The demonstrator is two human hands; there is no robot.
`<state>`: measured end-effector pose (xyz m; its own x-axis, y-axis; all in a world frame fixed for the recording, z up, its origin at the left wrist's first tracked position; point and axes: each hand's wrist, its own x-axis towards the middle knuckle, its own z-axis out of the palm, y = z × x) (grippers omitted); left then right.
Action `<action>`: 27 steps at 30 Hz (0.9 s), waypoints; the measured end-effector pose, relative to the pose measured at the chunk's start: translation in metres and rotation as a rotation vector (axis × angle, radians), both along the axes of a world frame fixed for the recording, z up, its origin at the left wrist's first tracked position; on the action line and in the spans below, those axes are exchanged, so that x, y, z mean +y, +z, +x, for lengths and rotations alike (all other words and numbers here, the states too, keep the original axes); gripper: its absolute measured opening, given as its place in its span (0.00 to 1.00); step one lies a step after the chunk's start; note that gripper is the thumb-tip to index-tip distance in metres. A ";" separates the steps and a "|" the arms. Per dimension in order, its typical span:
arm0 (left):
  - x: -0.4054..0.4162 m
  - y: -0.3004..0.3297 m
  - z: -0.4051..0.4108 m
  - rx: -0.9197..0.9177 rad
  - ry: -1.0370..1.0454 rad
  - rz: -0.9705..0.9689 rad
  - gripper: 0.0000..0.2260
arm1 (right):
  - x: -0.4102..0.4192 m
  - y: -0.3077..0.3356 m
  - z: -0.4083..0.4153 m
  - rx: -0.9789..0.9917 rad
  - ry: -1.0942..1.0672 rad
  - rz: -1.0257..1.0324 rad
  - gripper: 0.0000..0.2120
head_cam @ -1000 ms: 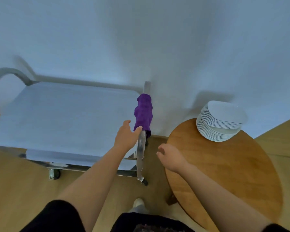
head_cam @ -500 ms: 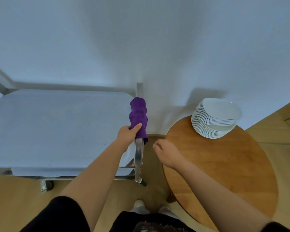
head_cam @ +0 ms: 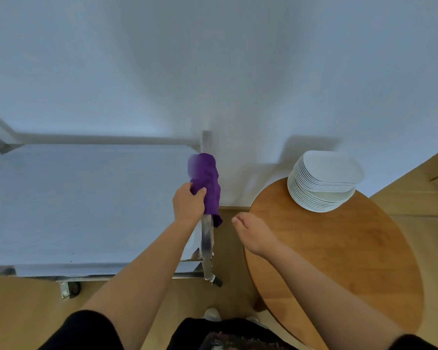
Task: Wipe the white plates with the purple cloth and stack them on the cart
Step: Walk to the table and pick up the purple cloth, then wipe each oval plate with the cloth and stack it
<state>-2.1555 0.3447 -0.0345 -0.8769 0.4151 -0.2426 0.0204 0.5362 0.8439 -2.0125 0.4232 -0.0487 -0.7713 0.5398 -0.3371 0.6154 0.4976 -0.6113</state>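
Left hand (head_cam: 189,204) grasping crumpled purple cloth (head_cam: 205,183) draped on steel cart (head_cam: 86,198) rail. Right hand (head_cam: 253,234) relaxed over round wooden table (head_cam: 339,248). Rounded-square white plates (head_cam: 324,181) stacked there.

A dining or catering service room: a steel cart (head_cam: 86,198) on castors, stacked white plates (head_cam: 324,183) on a round wooden desk (head_cam: 339,261), wood floor (head_cam: 23,311).

Purple cloth (head_cam: 206,183); white plates (head_cam: 324,183); grey cart (head_cam: 86,203); brown wooden table (head_cam: 339,253).
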 end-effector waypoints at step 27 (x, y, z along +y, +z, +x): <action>0.196 -0.009 0.164 -0.240 -0.511 -0.029 0.05 | 0.201 0.009 0.176 0.578 -0.946 -1.161 0.21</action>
